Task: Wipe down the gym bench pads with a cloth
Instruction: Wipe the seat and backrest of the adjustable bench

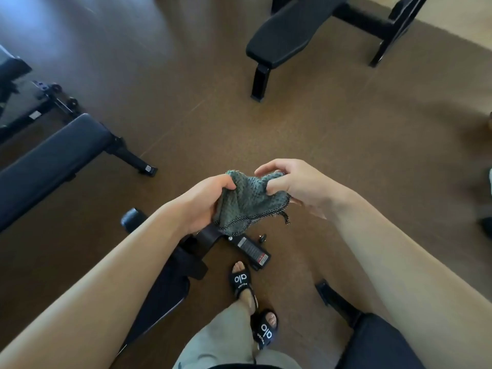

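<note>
A grey-green knitted cloth (pixel 247 202) with a dark stitched edge hangs bunched between both hands, in the air above the floor. My left hand (pixel 205 203) grips its left side from below. My right hand (pixel 290 182) pinches its upper right part with fingers and thumb. A black flat bench pad (pixel 290 30) stands ahead at the upper right. A dark blue bench pad (pixel 50 161) lies to the left. Another black bench (pixel 159 291) runs under my left forearm, mostly hidden by it. A dark pad corner (pixel 378 342) shows at the lower right.
Brown speckled rubber floor (pixel 306 123) spreads between the benches. My feet in black slides (pixel 241 282) stand beside the near bench's base, which carries a label plate (pixel 253 250). More black equipment frames (pixel 45 99) sit at the far left.
</note>
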{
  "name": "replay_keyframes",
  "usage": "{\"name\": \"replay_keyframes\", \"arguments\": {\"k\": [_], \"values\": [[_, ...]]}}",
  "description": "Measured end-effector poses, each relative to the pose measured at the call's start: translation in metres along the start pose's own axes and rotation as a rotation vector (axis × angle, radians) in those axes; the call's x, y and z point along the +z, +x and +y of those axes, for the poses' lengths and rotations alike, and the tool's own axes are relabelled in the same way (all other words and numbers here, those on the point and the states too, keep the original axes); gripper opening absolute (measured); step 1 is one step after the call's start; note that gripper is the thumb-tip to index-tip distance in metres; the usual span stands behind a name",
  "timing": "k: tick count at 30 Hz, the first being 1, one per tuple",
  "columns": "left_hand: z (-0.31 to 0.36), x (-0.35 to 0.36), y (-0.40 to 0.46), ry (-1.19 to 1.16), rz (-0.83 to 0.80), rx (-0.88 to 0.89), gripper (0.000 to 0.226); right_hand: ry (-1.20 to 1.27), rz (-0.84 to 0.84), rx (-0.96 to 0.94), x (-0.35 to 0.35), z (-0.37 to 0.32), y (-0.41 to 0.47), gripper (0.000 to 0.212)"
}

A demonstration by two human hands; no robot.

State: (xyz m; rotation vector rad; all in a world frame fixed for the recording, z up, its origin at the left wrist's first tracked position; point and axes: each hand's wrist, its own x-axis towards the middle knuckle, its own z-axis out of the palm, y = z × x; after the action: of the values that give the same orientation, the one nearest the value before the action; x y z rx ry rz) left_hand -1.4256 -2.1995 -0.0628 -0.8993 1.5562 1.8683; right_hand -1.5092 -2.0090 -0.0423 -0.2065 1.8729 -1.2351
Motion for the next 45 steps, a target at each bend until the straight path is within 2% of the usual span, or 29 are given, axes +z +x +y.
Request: {"name": "replay_keyframes", "arguments": {"k": [3,6,9,12,16,20,23,26,28,32,40,45], "values": [[0.027,-0.02,0.024,0.038,0.025,0.043,0.042,-0.099,-0.014,0.024,-0.014,-0.015,0.025,0.051],[0.061,-0.034,0.04,0.14,0.03,0.12,0.042,-0.184,-0.061,0.059,-0.028,-0.03,0.056,0.053],[0.092,-0.05,0.055,0.233,0.034,0.196,0.042,-0.221,-0.098,0.059,-0.033,-0.048,0.089,0.037],[0.118,-0.066,0.069,0.29,0.04,0.23,0.026,-0.237,-0.052,-0.017,-0.034,-0.066,0.125,0.018],[0.15,-0.093,0.097,0.422,0.108,0.314,0.007,-0.211,-0.101,-0.077,-0.048,-0.088,0.173,0.01],[0.193,-0.113,0.126,0.406,0.178,0.305,0.017,0.052,-0.166,-0.055,-0.073,-0.097,0.228,0.015],[0.227,-0.123,0.156,0.388,0.255,0.281,0.024,0.303,-0.288,0.045,-0.09,-0.11,0.282,0.024],[0.262,-0.132,0.187,0.288,0.348,0.231,0.026,0.404,-0.428,0.087,-0.103,-0.138,0.336,0.049],[0.283,-0.142,0.203,0.275,0.4,0.228,0.027,0.478,-0.533,0.117,-0.107,-0.16,0.364,0.047],[0.316,-0.176,0.222,0.297,0.612,0.237,0.033,0.467,-0.64,0.122,-0.103,-0.211,0.414,0.034],[0.309,-0.268,0.247,0.231,0.864,0.149,0.04,0.312,-0.751,0.249,-0.039,-0.272,0.515,0.034],[0.319,-0.336,0.286,0.105,0.907,0.13,0.041,0.279,-0.761,0.336,0.004,-0.298,0.593,0.038]]}}
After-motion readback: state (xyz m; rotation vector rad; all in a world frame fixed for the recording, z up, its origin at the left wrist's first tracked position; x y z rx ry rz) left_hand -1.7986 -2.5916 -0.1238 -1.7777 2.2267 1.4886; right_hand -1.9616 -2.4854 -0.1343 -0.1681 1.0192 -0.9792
